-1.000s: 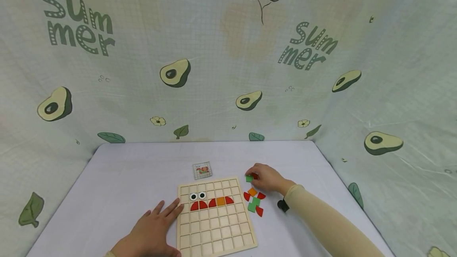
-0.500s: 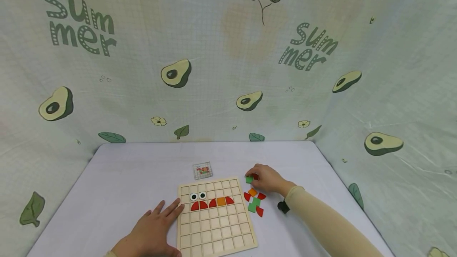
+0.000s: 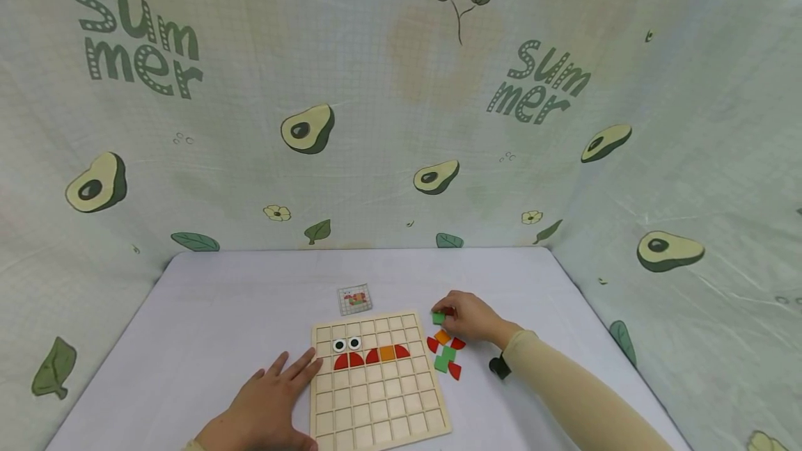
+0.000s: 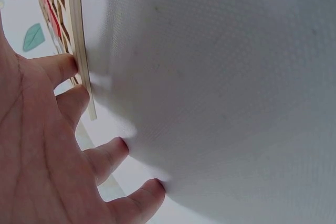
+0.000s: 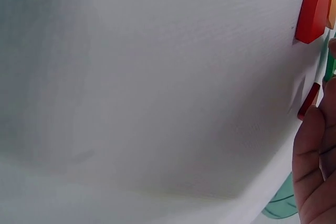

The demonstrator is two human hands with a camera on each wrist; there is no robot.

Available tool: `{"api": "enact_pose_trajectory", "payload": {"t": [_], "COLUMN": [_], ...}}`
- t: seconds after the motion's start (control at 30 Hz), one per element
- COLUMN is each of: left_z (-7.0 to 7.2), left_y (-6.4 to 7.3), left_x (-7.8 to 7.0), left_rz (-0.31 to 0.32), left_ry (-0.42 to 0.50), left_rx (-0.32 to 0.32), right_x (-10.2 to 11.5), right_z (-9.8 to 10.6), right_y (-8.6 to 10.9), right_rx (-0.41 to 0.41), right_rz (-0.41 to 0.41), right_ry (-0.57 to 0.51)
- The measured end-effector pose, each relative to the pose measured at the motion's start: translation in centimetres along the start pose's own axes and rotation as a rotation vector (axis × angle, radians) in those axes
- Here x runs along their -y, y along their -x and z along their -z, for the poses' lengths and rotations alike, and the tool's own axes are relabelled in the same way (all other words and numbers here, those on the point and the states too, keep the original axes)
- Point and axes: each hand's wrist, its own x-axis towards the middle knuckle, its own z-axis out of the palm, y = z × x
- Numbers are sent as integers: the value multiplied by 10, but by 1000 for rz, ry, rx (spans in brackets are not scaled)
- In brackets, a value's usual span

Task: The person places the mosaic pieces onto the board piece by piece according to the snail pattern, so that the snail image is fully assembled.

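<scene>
A wooden grid board [image 3: 391,388] lies on the table, its left edge touched by the spread fingers of my left hand [image 3: 263,402]. In the left wrist view, two fingertips [image 4: 67,66] meet the board's side and the others rest on the cloth. Two round eye tiles [image 3: 339,345], red quarter-circle tiles [image 3: 341,362] and an orange square tile [image 3: 387,353] sit in its cells. Beyond the board's right side, my right hand [image 3: 473,317] pinches a green square tile [image 3: 438,318] between thumb and finger. A red tile [image 5: 310,100] lies close by the fingers, partly hidden.
Loose tiles lie right of the board: an orange square [image 3: 442,337], green squares [image 3: 448,353] and red quarter-circles [image 3: 454,372]. A small pattern card [image 3: 354,299] lies behind the board. A dark round object [image 3: 499,367] shows below the right wrist. Printed cloth [image 3: 376,214] hangs behind the table.
My right hand has shifted very slightly toward me with the green square tile at its fingertips. The left hand and the board stay in place.
</scene>
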Motion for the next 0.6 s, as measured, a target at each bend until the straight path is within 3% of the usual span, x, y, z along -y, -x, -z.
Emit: {"api": "enact_pose_trajectory", "payload": {"t": [0.37,0.6], "left_z": [-1,-1], "left_y": [0,1], "left_x": [1,2], "left_rz": [-1,-22], "left_ry": [-5,-6], "left_rx": [-2,-21], "right_x": [10,30], "right_z": [3,4], "right_y": [2,-1], "right_rx": [-12,14], "right_rz": [37,85], "right_ry": [-4,-47]}}
